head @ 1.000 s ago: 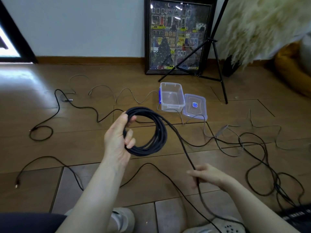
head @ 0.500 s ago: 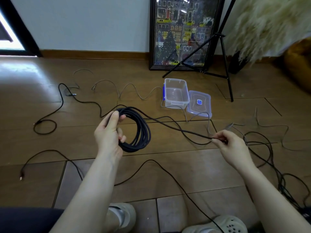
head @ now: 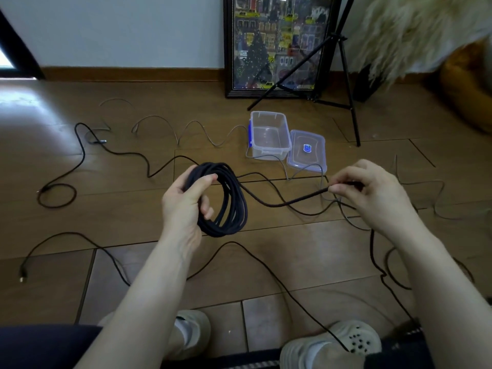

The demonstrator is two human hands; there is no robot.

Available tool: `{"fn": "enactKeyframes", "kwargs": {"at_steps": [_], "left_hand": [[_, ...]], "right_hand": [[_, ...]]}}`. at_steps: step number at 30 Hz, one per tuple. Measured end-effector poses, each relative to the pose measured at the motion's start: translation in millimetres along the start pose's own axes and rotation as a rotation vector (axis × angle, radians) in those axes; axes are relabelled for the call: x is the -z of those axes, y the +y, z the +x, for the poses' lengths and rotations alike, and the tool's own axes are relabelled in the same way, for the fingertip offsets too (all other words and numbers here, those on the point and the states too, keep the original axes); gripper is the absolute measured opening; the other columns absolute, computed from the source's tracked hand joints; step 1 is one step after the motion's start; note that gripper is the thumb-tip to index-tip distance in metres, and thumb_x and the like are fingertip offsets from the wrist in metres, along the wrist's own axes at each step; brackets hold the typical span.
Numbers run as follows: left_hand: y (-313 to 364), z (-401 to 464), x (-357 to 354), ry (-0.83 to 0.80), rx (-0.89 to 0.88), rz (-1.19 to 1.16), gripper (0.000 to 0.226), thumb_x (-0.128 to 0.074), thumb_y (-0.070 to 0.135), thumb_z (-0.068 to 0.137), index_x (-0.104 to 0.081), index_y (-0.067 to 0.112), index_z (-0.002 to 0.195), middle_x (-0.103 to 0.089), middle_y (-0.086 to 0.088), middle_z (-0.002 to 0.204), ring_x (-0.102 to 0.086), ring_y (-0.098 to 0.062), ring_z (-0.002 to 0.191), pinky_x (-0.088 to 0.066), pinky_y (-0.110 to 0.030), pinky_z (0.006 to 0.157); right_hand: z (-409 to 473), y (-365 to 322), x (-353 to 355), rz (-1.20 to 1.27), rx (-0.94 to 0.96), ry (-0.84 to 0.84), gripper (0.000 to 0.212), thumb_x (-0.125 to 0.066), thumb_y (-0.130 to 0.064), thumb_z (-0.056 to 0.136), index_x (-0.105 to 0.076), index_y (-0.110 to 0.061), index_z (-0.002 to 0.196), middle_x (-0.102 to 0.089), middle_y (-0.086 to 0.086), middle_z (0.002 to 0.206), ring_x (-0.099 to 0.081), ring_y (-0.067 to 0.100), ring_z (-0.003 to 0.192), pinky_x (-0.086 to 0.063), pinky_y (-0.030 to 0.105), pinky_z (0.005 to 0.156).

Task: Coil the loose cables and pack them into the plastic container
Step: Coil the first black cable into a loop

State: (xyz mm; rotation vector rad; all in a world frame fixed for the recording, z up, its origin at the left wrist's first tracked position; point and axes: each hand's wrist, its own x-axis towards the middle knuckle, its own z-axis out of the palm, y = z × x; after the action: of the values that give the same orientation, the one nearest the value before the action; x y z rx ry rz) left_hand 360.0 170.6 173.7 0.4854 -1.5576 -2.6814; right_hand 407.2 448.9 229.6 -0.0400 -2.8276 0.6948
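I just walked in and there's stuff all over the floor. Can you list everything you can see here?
coiled cable: one, black, gripped in the left hand, its free run pinched by the right hand
loose cables: several, black and grey, strewn over the floor
plastic container: one, clear, open, on the floor centre
lid: one, clear with blue label, beside the container
framed picture: one, dark frame, leaning on the wall
tripod: one, black, before the picture
shoes: two, pale, bottom edge
left hand: one
right hand: one

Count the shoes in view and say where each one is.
2. One shoe sits at the bottom centre, below the left forearm; the other shoe sits at the bottom right, with a black cable crossing it.
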Motion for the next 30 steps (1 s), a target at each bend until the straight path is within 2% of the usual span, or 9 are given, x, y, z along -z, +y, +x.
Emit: {"fn": "enactKeyframes", "kwargs": {"at_steps": [5, 13, 19, 22, 27, 30], "left_hand": [[-3.9, -7.7, -9.0, -0.067, 0.010, 0.004, 0.050, -0.065, 0.003, 0.091, -0.051, 0.004, 0.139, -0.075, -0.005, 0.090, -0.034, -0.008, 0.039, -0.030, -0.019, 0.036], [-9.2, -15.0, -16.9, -0.086, 0.030, 0.021, 0.050, -0.064, 0.004, 0.092, -0.050, 0.007, 0.140, -0.075, -0.005, 0.087, -0.035, -0.007, 0.038, -0.030, -0.019, 0.035], [-11.5, -16.3, -18.9, -0.088, 0.035, 0.042, 0.048, -0.065, 0.005, 0.091, -0.053, 0.008, 0.137, -0.074, -0.004, 0.084, -0.037, -0.008, 0.038, -0.032, -0.020, 0.035], [-13.7, -19.7, -20.6, -0.113, 0.016, 0.094, 0.047, -0.067, 0.007, 0.090, -0.055, 0.012, 0.136, -0.074, -0.002, 0.083, -0.044, -0.009, 0.040, -0.037, -0.022, 0.035], [-16.5, -25.4, -28.2, -0.159, -0.010, 0.150, 0.048, -0.065, 0.007, 0.092, -0.053, 0.013, 0.138, -0.074, -0.002, 0.081, -0.054, -0.011, 0.044, -0.044, -0.022, 0.038], [-17.8, -27.6, -33.1, -0.179, -0.009, 0.159, 0.051, -0.065, 0.006, 0.093, -0.050, 0.011, 0.141, -0.074, -0.001, 0.080, -0.059, -0.013, 0.047, -0.049, -0.023, 0.041]], "right_hand": [[-2.4, -13.8, -2.7, 0.083, 0.104, -0.123, 0.029, -0.070, -0.020, 0.085, -0.058, -0.044, 0.073, -0.056, -0.012, 0.086, -0.046, -0.006, 0.089, -0.029, 0.010, 0.068], [-4.5, -20.6, -4.5, 0.077, 0.169, -0.139, 0.029, -0.068, -0.024, 0.087, -0.057, -0.048, 0.076, -0.051, -0.016, 0.083, -0.045, -0.004, 0.093, -0.029, 0.009, 0.070], [-6.4, -32.8, -1.4, 0.189, 0.231, -0.204, 0.034, -0.068, -0.019, 0.087, -0.058, -0.049, 0.074, -0.055, -0.015, 0.083, -0.046, 0.001, 0.095, -0.037, 0.026, 0.076], [-9.0, -42.6, -4.5, 0.266, 0.243, -0.258, 0.028, -0.068, -0.021, 0.087, -0.062, -0.046, 0.075, -0.055, -0.016, 0.085, -0.048, 0.005, 0.093, -0.039, 0.029, 0.077], [-11.2, -53.7, -16.3, 0.355, 0.260, -0.282, 0.013, -0.068, -0.019, 0.088, -0.068, -0.030, 0.081, -0.056, -0.004, 0.082, -0.050, 0.014, 0.088, -0.043, 0.037, 0.079], [-9.0, -56.4, -20.7, 0.354, 0.243, -0.255, 0.017, -0.068, -0.020, 0.089, -0.065, -0.034, 0.079, -0.057, -0.004, 0.082, -0.050, 0.009, 0.085, -0.040, 0.034, 0.076]]}}
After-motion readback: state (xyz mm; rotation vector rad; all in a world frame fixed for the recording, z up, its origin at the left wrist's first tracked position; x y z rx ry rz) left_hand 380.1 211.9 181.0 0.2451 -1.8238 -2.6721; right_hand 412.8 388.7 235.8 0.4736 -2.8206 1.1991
